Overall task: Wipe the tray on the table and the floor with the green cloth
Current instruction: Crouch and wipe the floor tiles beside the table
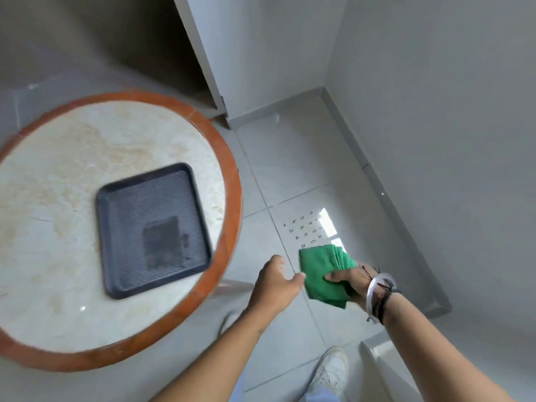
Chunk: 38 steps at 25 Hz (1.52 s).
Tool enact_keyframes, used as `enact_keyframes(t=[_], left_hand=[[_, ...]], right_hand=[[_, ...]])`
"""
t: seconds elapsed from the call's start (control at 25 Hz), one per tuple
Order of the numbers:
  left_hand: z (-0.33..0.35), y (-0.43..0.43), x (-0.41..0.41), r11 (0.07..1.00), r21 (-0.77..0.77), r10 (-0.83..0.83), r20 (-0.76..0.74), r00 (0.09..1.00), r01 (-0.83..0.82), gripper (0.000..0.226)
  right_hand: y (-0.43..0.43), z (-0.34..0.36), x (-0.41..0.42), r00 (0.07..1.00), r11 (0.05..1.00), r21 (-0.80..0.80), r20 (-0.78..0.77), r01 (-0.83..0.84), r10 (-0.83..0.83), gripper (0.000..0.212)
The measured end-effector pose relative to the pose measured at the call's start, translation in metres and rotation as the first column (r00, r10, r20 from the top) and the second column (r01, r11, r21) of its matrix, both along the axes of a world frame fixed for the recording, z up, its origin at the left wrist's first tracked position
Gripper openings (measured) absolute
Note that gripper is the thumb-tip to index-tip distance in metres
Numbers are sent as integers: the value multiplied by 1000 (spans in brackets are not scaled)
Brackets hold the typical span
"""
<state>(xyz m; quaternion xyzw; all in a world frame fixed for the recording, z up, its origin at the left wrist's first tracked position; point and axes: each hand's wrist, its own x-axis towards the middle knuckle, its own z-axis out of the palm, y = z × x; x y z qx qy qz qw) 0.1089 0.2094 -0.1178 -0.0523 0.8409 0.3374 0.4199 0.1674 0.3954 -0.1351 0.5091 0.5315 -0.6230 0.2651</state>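
Observation:
A dark rectangular tray (pixel 150 230) lies on the round table (pixel 87 175), with a darker patch near its lower middle. A folded green cloth (pixel 322 271) hangs in the air right of the table, above the pale floor tiles (pixel 290 169). My right hand (pixel 352 281) grips its right side, with bracelets on the wrist. My left hand (pixel 275 281) is just left of the cloth, its thumb tip touching the cloth's left edge and the other fingers curled. Small dark marks (pixel 303 229) dot the floor tile just beyond the cloth.
The table has a marble top and an orange-brown wooden rim. A white wall with a skirting board (pixel 385 184) runs along the right. An open cabinet or door frame (pixel 208 68) stands behind the table. My white shoe (pixel 330 369) is on the floor below.

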Motion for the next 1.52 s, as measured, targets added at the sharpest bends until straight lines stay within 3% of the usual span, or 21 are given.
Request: enact_keyframes(t=[0.04,0.12,0.24,0.28,0.32,0.36,0.4,0.44,0.52,0.6,0.72,0.8,0.92,1.0,1.16,1.28,1.4,1.52], left_hand=[[-40,5,2,970,-124,-214,-34,976,208,73],[-121,8,-10,799,-353,-536,-52,842,487,104],[-245,9,-39,594,-542,-708,-2,707,594,136],[-279,9,-46,572,-557,-720,12,694,603,143],[-310,10,-49,546,-575,-735,19,677,609,149],[-338,11,-51,502,-597,-758,44,651,625,154],[-359,12,-54,462,-615,-775,71,628,639,157],[-378,12,-56,431,-626,-784,98,613,650,160],[-399,9,-60,417,-646,-777,112,619,640,163],[-409,8,-61,408,-648,-765,142,628,643,165],[-420,15,-54,393,-681,-756,144,639,618,167],[-426,20,-51,375,-715,-755,134,641,591,168],[-427,19,-52,371,-723,-755,131,643,583,169],[-427,14,-55,379,-709,-762,125,636,594,169],[-424,11,-55,404,-689,-764,107,637,601,170],[-426,8,-56,389,-697,-774,108,624,603,171],[-431,5,-56,401,-696,-781,80,619,596,171],[-431,4,-54,378,-706,-787,95,610,598,171]], right_hand=[[8,-38,0,991,964,233,70,-127,113,49],[16,-111,-7,928,712,601,176,-365,327,42],[5,-235,-24,812,391,811,167,-436,560,40],[-1,-276,-24,672,275,791,218,-546,707,48],[-6,-313,-19,476,154,707,283,-691,833,57],[-11,-347,-10,273,17,592,346,-806,898,62],[-16,-373,1,151,-75,512,385,-856,911,68],[-20,-392,12,145,-82,507,392,-858,908,79],[-30,-401,22,283,-3,628,355,-779,891,95],[-39,-400,13,353,26,710,317,-704,881,97],[-40,-410,-6,387,59,695,326,-717,862,102],[-31,-418,-38,376,30,704,342,-710,861,103],[-6,-419,-116,172,-148,710,358,-689,918,100],[3,-420,-135,112,-182,715,343,-675,933,94],[-6,-411,-19,94,-164,697,316,-698,944,90],[3,-408,37,108,-139,695,299,-705,948,91],[-5,-422,-35,110,-158,718,312,-677,944,96],[-9,-431,-120,296,-98,771,354,-629,887,96]])
